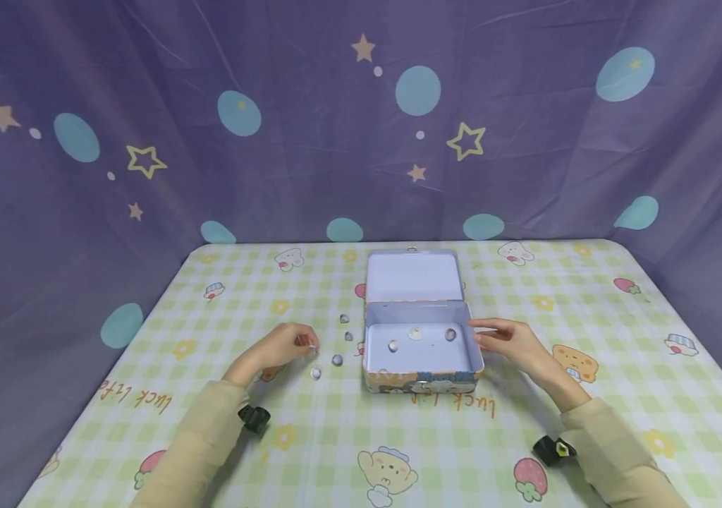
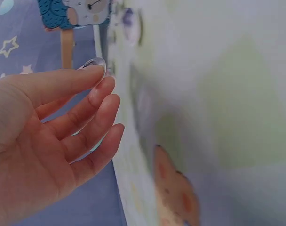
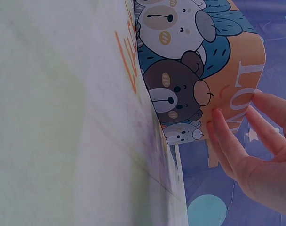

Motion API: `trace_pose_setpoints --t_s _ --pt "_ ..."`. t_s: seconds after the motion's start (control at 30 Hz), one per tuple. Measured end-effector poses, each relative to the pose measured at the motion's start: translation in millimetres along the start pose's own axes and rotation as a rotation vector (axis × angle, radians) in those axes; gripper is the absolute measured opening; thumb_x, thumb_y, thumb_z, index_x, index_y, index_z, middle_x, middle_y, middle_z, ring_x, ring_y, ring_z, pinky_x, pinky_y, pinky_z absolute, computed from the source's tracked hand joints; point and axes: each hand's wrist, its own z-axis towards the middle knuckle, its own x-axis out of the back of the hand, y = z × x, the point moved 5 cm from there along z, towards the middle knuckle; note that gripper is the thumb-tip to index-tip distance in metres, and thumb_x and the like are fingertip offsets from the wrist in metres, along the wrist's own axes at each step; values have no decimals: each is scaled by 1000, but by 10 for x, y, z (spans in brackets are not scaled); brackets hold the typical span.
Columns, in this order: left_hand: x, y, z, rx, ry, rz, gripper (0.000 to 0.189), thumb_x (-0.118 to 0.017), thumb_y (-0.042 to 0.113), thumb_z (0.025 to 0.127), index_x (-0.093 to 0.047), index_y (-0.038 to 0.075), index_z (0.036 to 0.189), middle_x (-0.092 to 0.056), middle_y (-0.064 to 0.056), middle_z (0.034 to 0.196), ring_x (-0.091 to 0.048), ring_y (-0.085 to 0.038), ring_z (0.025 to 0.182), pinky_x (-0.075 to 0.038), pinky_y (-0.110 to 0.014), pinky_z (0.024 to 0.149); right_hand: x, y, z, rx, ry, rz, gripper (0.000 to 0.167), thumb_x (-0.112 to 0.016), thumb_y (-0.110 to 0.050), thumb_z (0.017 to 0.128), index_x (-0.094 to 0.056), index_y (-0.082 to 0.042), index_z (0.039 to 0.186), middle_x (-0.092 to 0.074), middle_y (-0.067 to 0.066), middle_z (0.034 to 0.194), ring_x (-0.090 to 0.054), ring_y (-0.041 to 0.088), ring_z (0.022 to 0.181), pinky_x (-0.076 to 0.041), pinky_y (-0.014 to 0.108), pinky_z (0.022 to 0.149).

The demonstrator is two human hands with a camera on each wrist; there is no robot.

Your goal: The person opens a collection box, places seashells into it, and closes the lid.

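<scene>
Sleeves [image 1: 191, 444] nearest; left hand [image 1: 281, 344] pinches clear pebble [image 2: 100, 61], more pebbles [image 1: 338, 360] right of it; right hand [image 1: 515, 346], fingers apart, touches tin [image 1: 393, 383].

Small pieces [image 1: 338, 360] lie inside the box [image 1: 399, 386] and left of it

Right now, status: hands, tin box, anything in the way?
Left hand pinches glassy pebble. Right hand touches right side of open tin box. Loose pebbles lie between left hand and tin box.
</scene>
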Motion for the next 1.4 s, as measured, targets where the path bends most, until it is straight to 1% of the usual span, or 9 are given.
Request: trace_pose_setpoints --t_s 0.13,0.23,0.37,0.53,0.67,0.8,1.03,1.27,1.4 --pt "61 82 57 -24 17 -17 8 -57 5 83 -63 4 88 -56 -1 71 -48 -11 64 -41 -26 58 4 -11 -3 8 3 0 46 -62 -22 83 -51 4 120 -48 23 123 -58 3 90 -48 26 80" --pt "97 134 95 -18 24 -40 10 -56 6 84 -63 2 90 -56 -2 70 -47 -13 62 -40 -26 57 6 -16 -3 14 5 0 46 -62 -21 83 -51 5 120 -48 23 123 -58 2 89 -48 25 79" --pt "139 209 139 -25 42 -30 10 -56 7 85 -63 3 91 -56 -1 69 -47 -12 61 -41 -26 57 4 -15 0 16 5 0 46 -62 -21 83 -51 4 120 -48 23 124 -58 3 89 -48 25 79" --pt "183 331 184 -65 71 -20 11 -58 7 84 -63 2 92 -60 -10 71 -49 -10 60 -42 -24 58 0 -7 3 10 3 -1 46 -62 -22 83 -52 3 120 -48 23 124 -59 4 89 -48 27 79" --pt "202 432 232 -94 77 -30 11 -57 6 84 -62 0 92 -62 -14 74 -52 -12 61 -42 -24 58 -1 -3 3 5 4 -7 47 -62 -23 83 -52 3 120 -48 23 124 -58 4 90 -48 28 80" --pt "213 518 290 -113 90 -26 12 -57 7 85 -63 2 93 -62 -11 74 -54 -14 63 -43 -24 58 -2 -1 4 1 4 -9 47 -62 -23 83 -51 3 120 -48 23 123 -58 4 90 -48 30 81" --pt "217 672 365 -137 93 -45 10 -58 9 84 -63 7 92 -58 1 70 -52 -12 63 -43 -25 59 -7 -2 3 -7 4 -10 47 -62 -24 83 -52 3 120 -49 23 122 -59 4 90 -48 30 81" --pt "176 841 464 -170 81 -53 12 -58 7 85 -63 3 94 -58 -3 71 -50 -9 63 -43 -23 59 -3 -5 1 2 9 -8 47 -63 -23 82 -52 4 120 -49 23 123 -59 4 89 -48 28 80" --pt "126 923 530 -198 75 -36 13 -58 9 85 -63 2 95 -58 -3 72 -50 -9 64 -43 -22 60 -3 -6 0 5 9 -4 46 -63 -22 82 -52 4 120 -49 23 122 -59 3 89 -48 27 79"
